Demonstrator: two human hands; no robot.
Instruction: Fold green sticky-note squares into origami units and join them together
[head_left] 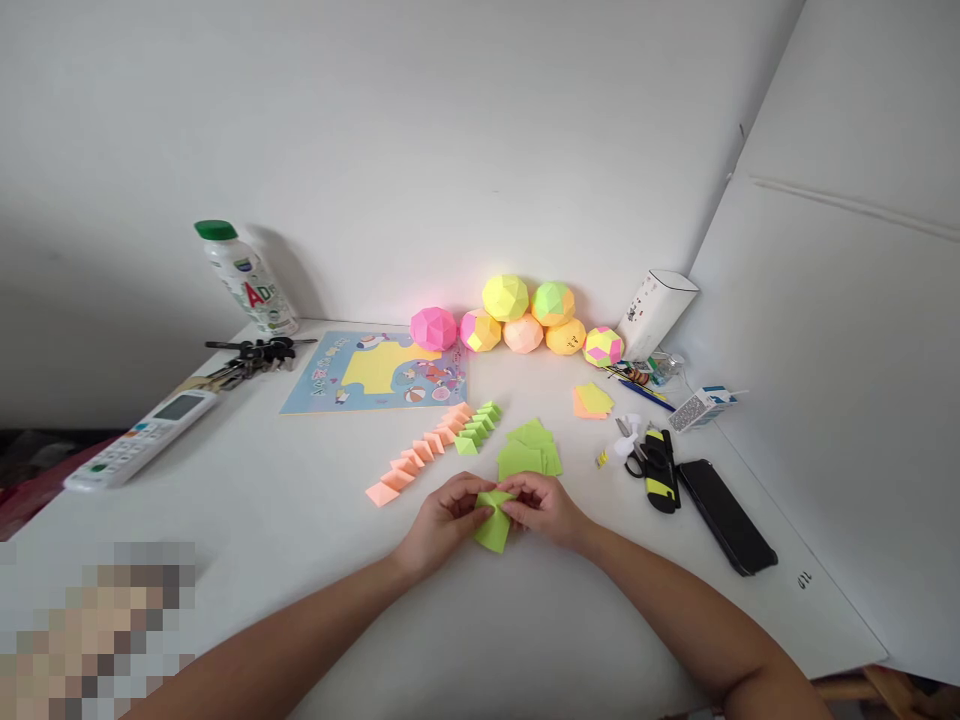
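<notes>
Green paper (493,525), a small folded square, is sitting just below the middle of the frame, pinched between both hands right above the desk (300,520). The left hand (444,520) is grasping its left edge with thumb and fingertips, and the right hand (541,508) is clenching the upper right corner, so each grip is closed on the same sheet. To fold it well, I judge that the person is needing to keep the edges lined up, hold the sheet flat against the desk and press the crease firmly with a fingertip, since a skewed crease would likely spoil the fit with the other pieces. Just above the hands a small pile of green sheets (529,450) is lying, and to its left a row of folded orange and green pieces (435,445) is running diagonally toward the middle. Paper balls (517,315) are resting against the wall at upper centre. As for containers, a bottle (244,275) with a green cap is standing closed at upper left, its contents not showing; a white box (658,312) is leaning at upper right, and whether anything is inside cannot be told; a small carton (701,408) is lying nearby, shut. Scissors (654,465) and a phone (726,515) are lying at right, keys (251,355) and a remote (139,440) at left.
</notes>
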